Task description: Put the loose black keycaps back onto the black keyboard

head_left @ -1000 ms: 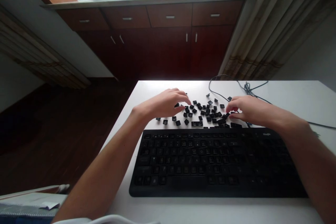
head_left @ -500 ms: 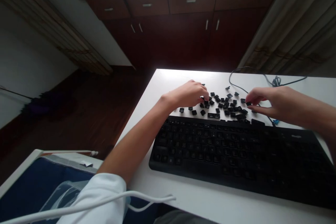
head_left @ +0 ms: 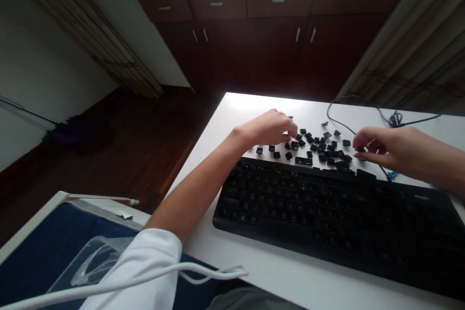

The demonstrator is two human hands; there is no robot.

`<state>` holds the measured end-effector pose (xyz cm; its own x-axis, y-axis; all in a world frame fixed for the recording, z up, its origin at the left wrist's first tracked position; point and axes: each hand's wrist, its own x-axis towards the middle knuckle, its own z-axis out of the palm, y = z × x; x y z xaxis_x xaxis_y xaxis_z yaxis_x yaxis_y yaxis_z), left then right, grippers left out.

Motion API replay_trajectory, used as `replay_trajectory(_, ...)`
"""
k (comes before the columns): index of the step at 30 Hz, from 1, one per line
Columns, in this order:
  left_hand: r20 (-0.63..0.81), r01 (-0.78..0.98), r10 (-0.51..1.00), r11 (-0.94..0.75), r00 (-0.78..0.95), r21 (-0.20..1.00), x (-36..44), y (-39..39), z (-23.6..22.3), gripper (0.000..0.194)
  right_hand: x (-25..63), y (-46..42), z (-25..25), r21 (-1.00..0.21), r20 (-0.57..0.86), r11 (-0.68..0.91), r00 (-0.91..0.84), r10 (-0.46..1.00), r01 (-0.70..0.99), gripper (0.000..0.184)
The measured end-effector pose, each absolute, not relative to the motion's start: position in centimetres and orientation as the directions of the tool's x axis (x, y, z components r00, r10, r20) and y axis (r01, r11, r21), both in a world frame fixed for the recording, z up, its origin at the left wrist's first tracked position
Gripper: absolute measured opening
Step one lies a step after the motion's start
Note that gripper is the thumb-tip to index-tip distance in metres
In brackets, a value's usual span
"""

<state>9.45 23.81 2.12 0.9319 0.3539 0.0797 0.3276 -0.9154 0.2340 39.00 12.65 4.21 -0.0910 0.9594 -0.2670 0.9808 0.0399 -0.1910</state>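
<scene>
Loose black keycaps (head_left: pixel 322 147) lie scattered on the white table (head_left: pixel 203 184), behind a black keyboard (head_left: pixel 279 237). Bare sockets show across parts of the keyboard. At the left edge of the scatter, my left hand (head_left: pixel 276 126) is closed, with a dark sliver that looks like a keycap at its curled fingertips. My right hand (head_left: pixel 385 144), at the scatter's right side, pinches a small black keycap (head_left: pixel 360 149) between thumb and fingers, low over the table. A longer keycap (head_left: pixel 303 161) rests against the keyboard's back edge.
A thin black cable (head_left: pixel 336 118) curves behind my right hand to a tied bundle (head_left: pixel 395 118). Near my left sleeve runs a white cable (head_left: pixel 138 278), over a blue chair seat (head_left: pixel 39 247) with a clear plastic bag (head_left: pixel 94 261). Dark red cabinets (head_left: pixel 269 53) stand beyond the table.
The view has shifted, so everything appears farther right. My right hand has moved slightly right over the table with its keycap. My left hand stays about where it was.
</scene>
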Motion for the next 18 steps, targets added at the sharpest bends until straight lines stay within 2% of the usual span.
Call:
replay_trajectory(5, 0.127, 0.31, 0.359, -0.903, 0.925, 0.298, 8.0, 24.5, 3.6, 0.021, 38.8, 12.5, 4.7, -0.217, -0.279, 0.003, -0.065, 0.958, 0.976, 0.016)
replay_trajectory(9, 0.234, 0.495, 0.584, -0.797, 0.777, 0.345, 5.0, 25.7, 5.5, 0.026, 38.7, 12.7, 5.3, -0.266, -0.312, -0.047, -0.039, 0.949, 0.963, 0.018)
replay_trajectory(12, 0.127, 0.61, 0.678, -0.715, 0.724, 0.342, 3.6, 26.5, 5.4, 0.03, 38.7, 12.6, 5.3, -0.269, -0.326, -0.025, -0.067, 0.943, 0.963, 0.024)
replay_trajectory(15, 0.021, 0.647, 0.694, -0.68, 0.72, 0.345, 3.5, 26.9, 4.5, 0.034, 38.9, 12.5, 4.9, -0.277, -0.32, 0.009, -0.101, 0.942, 0.961, 0.027)
replay_trajectory(18, -0.011, 0.663, 0.702, -0.666, 0.712, 0.343, 4.0, 26.9, 3.7, 0.037, 39.2, 12.6, 4.3, -0.295, -0.332, 0.009, -0.111, 0.937, 0.955, 0.03)
